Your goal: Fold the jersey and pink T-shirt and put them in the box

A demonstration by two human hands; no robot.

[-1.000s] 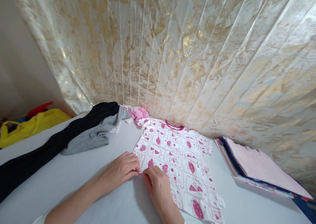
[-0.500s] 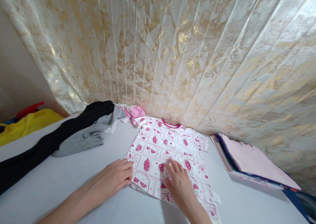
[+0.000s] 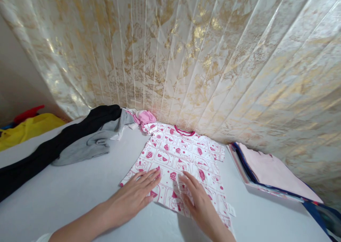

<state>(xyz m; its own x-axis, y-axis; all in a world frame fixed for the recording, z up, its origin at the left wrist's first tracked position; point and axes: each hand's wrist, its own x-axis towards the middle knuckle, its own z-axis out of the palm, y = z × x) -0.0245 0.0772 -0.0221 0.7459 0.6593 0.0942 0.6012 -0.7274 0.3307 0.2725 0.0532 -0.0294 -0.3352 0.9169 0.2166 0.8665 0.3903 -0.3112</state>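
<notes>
A white T-shirt with pink-red cartoon print and a red neckband lies spread on the white surface, its collar toward the curtain. My left hand rests flat on the lower left part of the shirt, fingers stretched out. On the lower middle of the shirt lies my right hand, its fingers apart and slightly bent. Neither hand grips the cloth. A small white label sticks out at the shirt's right side seam. Both hands cover parts of the hem area.
Black clothing and a grey garment lie at the left. A pink bunched garment touches the left sleeve. To the right is a folded clothes stack. Behind hangs a gold-patterned curtain; yellow cloth lies far left.
My left hand has let go of the shirt's left edge and moved right onto the cloth, fingers now extended. The lower left side of the shirt spreads further left. My right hand stays nearly in place.
</notes>
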